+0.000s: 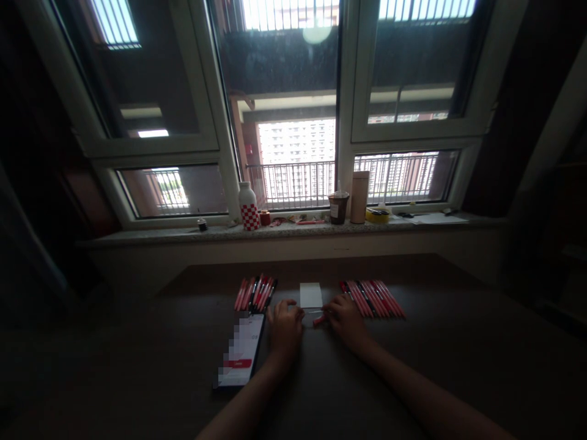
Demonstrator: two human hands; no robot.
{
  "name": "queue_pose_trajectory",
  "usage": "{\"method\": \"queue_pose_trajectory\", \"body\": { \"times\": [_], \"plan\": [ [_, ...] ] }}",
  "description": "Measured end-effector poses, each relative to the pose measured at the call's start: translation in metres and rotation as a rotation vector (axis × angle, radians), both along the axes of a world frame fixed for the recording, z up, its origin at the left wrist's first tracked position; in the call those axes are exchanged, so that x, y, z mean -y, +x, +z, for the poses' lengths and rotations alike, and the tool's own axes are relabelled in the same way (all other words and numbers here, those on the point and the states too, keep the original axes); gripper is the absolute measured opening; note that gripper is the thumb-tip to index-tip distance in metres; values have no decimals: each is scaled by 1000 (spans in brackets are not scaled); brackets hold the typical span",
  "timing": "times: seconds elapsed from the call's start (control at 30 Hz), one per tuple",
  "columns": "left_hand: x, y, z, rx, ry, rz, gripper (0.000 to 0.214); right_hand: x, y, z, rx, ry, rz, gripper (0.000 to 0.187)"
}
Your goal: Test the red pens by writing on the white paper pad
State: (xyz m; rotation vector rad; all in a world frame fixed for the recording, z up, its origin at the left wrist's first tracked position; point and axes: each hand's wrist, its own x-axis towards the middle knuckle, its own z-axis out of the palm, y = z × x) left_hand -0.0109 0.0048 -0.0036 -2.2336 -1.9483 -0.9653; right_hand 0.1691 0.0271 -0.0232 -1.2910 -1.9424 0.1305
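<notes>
A thin pale strip [313, 313] spans the gap between my two hands, just in front of a small white square pad [310, 295]. My left hand [285, 330] has bent fingers closed at the left end of this strip. At its right end are the closed fingertips of my right hand [346, 321]. A short red piece [318, 320] shows beside the right fingertips; its far end is hidden. To the right lies a row of red and pink pens [373, 299], with a few dark ones. A smaller group of similar pens [255, 293] lies left of the pad.
A phone [243, 351] with a lit screen lies left of my left forearm on the dark table [413, 366]. On the windowsill stand a checkered bottle [249, 211], a lidded cup [338, 209], a tan cylinder [360, 197] and a yellow tape roll [377, 216].
</notes>
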Motion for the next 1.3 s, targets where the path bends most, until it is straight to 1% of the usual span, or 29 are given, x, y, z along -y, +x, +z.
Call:
{"method": "queue_pose_trajectory", "body": {
  "times": [0.2,0.53,0.8,0.9,1.07,1.2,1.3],
  "plan": [
    [0,0,0,17,4,-31,20,0,0,0,-23,11,52,16],
    [-1,0,-2,65,21,-94,17,1,0,2,-57,7,81,15],
    [-2,-1,-4,67,10,-137,15,0,-1,1,-72,20,142,15],
    [-4,-1,-5,66,28,-141,16,-1,-1,0,-70,24,142,14],
    [-4,-1,-6,63,53,-113,17,-2,0,-2,-64,30,130,22],
    [-4,-2,-5,74,40,-114,17,-4,1,-4,-53,22,110,18],
    [-4,-2,-5,80,24,-114,17,-4,1,-4,-46,19,113,19]
  ]
}}
